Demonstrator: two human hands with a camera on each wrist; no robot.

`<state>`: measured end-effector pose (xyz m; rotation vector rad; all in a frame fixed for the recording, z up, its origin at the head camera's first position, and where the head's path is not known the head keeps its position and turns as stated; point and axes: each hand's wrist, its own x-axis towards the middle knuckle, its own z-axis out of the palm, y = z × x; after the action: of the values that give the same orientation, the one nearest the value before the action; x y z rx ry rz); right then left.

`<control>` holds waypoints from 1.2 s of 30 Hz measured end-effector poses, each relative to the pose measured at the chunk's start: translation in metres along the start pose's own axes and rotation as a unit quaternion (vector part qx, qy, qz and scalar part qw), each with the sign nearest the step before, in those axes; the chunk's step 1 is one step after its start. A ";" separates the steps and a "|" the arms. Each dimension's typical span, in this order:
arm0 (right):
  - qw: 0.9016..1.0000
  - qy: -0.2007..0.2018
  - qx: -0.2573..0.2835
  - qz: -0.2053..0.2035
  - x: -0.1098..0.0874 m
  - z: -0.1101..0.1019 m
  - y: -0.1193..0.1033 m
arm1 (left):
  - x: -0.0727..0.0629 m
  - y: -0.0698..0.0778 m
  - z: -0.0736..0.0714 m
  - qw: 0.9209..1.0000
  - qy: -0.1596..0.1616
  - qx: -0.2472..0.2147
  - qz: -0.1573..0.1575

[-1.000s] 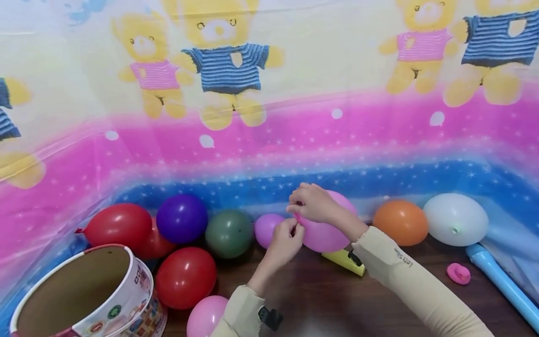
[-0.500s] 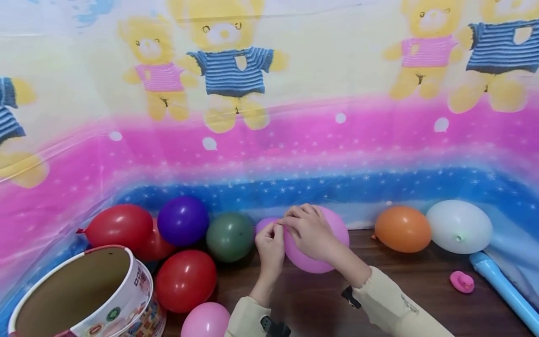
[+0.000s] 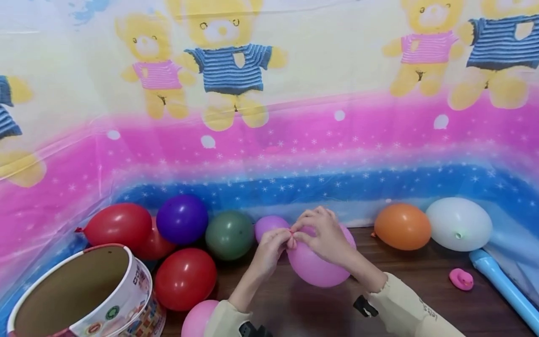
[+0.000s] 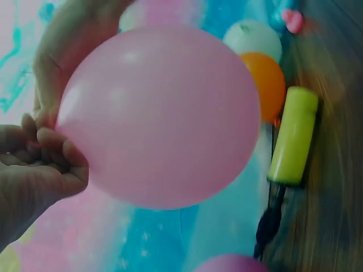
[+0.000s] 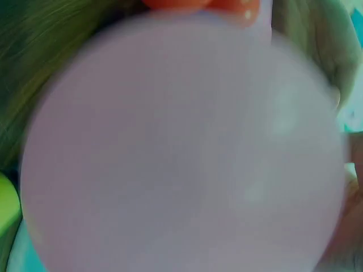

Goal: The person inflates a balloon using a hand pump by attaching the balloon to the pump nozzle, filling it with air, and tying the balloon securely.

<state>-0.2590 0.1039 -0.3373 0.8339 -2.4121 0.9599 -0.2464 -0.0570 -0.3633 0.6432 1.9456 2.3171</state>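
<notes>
A large inflated pink balloon (image 3: 322, 267) hangs between both hands above the dark wooden table. Its neck is pinched in the fingertips of the left hand (image 3: 269, 250). From the other side, the right hand (image 3: 326, 236) pinches the same neck, its fingers arched over the balloon. In the left wrist view the round pink body (image 4: 159, 119) fills the middle, with the left hand (image 4: 39, 173) at its neck end. The balloon (image 5: 181, 147) covers most of the right wrist view and hides much of the fingers there. Whether the neck is knotted, I cannot tell.
Left stand a printed bucket (image 3: 141, 290), red (image 3: 185, 279), purple (image 3: 182, 219) and green balloons (image 3: 229, 235). Right are orange (image 3: 403, 226) and white balloons (image 3: 458, 224), a pink toy duck (image 3: 461, 279) and a blue tube (image 3: 505, 285). A yellow-green hand pump (image 4: 295, 136) lies behind.
Both hands have stayed at the balloon's neck while the fingers shifted around it. The right hand first lifted away, then came down to the left hand; the balloon sank slightly toward me.
</notes>
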 end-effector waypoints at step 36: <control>0.941 -0.321 0.109 -0.013 0.005 0.003 0.050 | 0.009 -0.035 0.008 0.979 0.092 -0.064 -0.170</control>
<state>-0.2963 0.1290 -0.3599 1.4442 -2.8412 1.0842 -0.2593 -0.0394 -0.3929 0.0780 1.7815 2.3221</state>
